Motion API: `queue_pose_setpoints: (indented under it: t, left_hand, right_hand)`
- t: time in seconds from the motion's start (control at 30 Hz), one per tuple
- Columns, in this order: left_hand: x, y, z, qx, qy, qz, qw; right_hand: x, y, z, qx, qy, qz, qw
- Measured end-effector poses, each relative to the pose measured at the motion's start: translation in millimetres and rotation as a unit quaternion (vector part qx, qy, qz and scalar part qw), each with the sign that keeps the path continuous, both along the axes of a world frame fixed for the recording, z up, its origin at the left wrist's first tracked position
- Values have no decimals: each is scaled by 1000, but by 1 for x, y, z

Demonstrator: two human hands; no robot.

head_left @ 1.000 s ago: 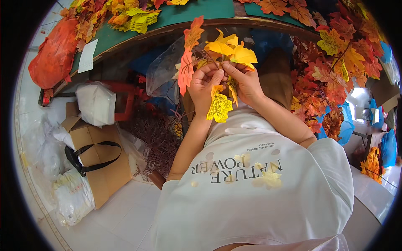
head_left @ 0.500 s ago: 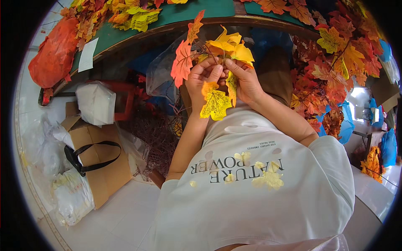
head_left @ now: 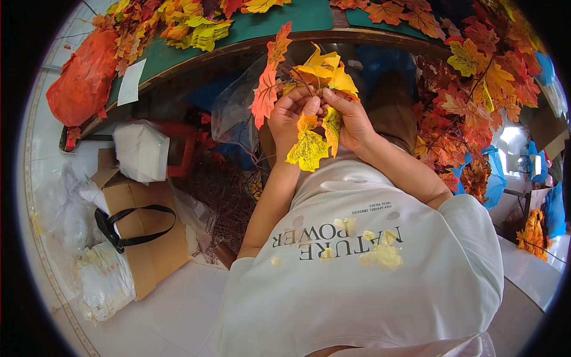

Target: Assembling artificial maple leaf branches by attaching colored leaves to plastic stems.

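Observation:
Both hands meet above my lap, pinching a small sprig of artificial maple leaves. My left hand [head_left: 291, 116] is closed on the sprig's thin stem from the left. From the other side, my right hand [head_left: 351, 116] grips it with thumb and forefinger close to the left fingertips. Yellow leaves [head_left: 321, 65] fan out beyond the fingers, and a red-orange leaf [head_left: 265, 95] sticks out at the left. Below the fingers hangs a yellow leaf [head_left: 308, 150] with dark veins, beside a narrower yellow one [head_left: 332, 128]. The exact joint between the fingertips is hidden.
A green-topped table [head_left: 262, 22] curves across the far side, bearing piles of yellow leaves [head_left: 205, 31]. At the left are a red plastic bag [head_left: 82, 80] and a cardboard box [head_left: 151, 238]. Branches of red-orange leaves [head_left: 452, 113] hang close on the right.
The sprig has tilted slightly, with its red-orange leaves turned a little and the yellow ones shifted lower. Both hands keep their pinch at nearly the same place.

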State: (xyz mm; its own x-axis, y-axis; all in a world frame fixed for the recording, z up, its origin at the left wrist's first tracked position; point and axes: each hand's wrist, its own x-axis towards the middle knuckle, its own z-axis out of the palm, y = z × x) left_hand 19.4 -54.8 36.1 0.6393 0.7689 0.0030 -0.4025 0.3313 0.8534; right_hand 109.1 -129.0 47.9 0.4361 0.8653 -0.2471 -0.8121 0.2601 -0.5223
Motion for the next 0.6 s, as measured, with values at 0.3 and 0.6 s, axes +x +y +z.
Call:
queue_pose_setpoints:
  t: [0.3,0.6]
  left_hand:
    - [5,-4,-4,-26,6,9,1000]
    - [5,-5,1,-29,-2,11,1000]
  right_hand:
    - [7,-6,-11,62,92,55,992]
    - [1,-4,-9,48,2,0,999]
